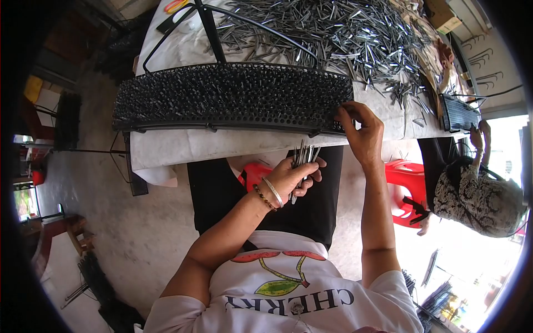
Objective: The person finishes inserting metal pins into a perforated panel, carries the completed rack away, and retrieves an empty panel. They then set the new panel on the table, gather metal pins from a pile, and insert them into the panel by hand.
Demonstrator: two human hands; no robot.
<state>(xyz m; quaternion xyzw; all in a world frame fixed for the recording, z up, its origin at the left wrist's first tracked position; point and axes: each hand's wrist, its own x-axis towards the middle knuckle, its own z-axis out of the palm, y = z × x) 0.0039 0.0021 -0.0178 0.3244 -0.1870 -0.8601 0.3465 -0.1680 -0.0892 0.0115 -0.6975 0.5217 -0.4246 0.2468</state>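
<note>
In the head view, a long black rack (222,97) full of small holes lies along the table's front edge, with many dark strips standing in it. My left hand (300,176), below the edge, is wrapped round a bunch of thin metal strips (302,155) that point upward. At the rack's right end is my right hand (361,125), its thumb and index finger pinched together at the holes. Whatever those fingertips hold is too small to make out.
A big heap of loose strips (333,33) covers the back of the white-covered table (166,150). Black metal bars rise behind the rack. At the right, a co-worker (477,194) has hands near another rack (459,114). A red stool (405,183) stands below.
</note>
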